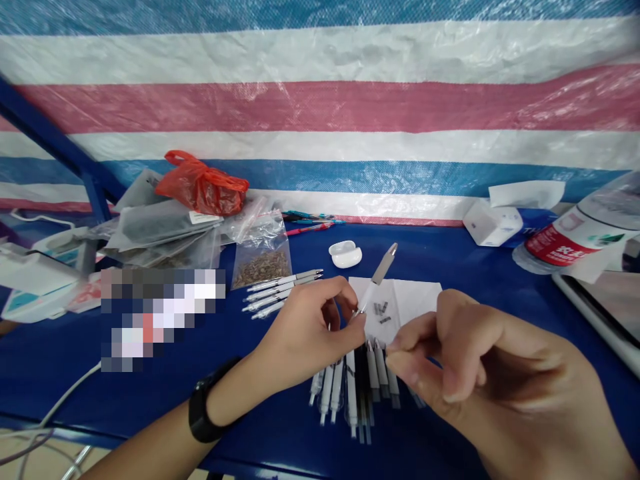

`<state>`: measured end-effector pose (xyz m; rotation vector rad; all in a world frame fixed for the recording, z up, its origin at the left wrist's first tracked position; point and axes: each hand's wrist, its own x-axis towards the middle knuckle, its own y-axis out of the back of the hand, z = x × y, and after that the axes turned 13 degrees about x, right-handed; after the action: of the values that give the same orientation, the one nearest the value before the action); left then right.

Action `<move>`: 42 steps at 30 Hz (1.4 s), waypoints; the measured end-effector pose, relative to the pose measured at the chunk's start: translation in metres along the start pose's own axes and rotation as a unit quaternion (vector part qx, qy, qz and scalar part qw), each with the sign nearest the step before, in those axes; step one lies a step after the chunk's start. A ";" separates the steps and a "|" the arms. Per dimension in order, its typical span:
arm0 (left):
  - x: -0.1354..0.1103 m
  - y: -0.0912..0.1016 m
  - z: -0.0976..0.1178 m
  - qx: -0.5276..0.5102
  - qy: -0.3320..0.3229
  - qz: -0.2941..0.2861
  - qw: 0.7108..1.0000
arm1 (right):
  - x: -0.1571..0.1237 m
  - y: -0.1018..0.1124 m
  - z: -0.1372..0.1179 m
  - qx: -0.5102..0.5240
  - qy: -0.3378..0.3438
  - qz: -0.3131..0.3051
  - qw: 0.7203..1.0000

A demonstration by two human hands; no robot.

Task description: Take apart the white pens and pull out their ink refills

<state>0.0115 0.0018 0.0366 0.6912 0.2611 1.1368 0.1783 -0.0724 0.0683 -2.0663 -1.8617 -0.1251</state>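
My left hand (313, 323) is closed around the lower end of a white and grey pen (379, 277), which points up and to the right. My right hand (480, 373) is near the camera with thumb and forefinger pinched together; whatever is between them is too small to make out. Under both hands lies a bundle of white pen barrels and dark refills (355, 387). Just behind it, small dark springs (381, 311) rest on a white sheet of paper (415, 297). Several finished white pens (283, 290) lie side by side to the left.
On the blue table (60, 373) lie a clear bag of small metal parts (261, 263), a white earbud case (345, 253), a red plastic bag (203, 183), grey pouches (155, 230), coloured pens (307, 223), a tissue pack (493, 223) and a lying bottle (575, 237). A striped tarp hangs behind.
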 end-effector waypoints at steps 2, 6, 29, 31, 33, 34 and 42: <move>-0.001 -0.001 0.001 0.000 -0.004 0.004 1.000 | 0.001 -0.003 -0.002 -0.014 0.011 0.003 1.000; -0.002 0.000 0.002 -0.022 0.006 -0.009 1.000 | 0.000 -0.007 -0.004 -0.001 0.006 -0.006 1.000; -0.010 -0.023 -0.008 0.180 -0.191 0.074 0.962 | 0.041 0.053 0.052 -0.100 -0.039 -0.184 0.977; -0.009 -0.025 -0.011 0.275 -0.249 0.119 0.921 | 0.039 0.046 0.053 -0.094 -0.046 -0.141 0.984; -0.007 -0.025 -0.014 0.350 -0.276 0.142 0.884 | 0.039 0.043 0.056 -0.107 -0.053 -0.092 0.989; -0.007 -0.026 -0.015 0.377 -0.282 0.145 0.870 | 0.039 0.041 0.058 -0.115 -0.058 -0.067 0.989; 0.010 -0.030 -0.014 0.501 -0.238 0.113 0.824 | 0.048 0.010 0.069 -0.066 -0.094 0.112 0.987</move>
<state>0.0300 0.0086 0.0084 1.9588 0.3499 0.9521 0.1829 -0.0055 0.0159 -2.4371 -1.7494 0.0033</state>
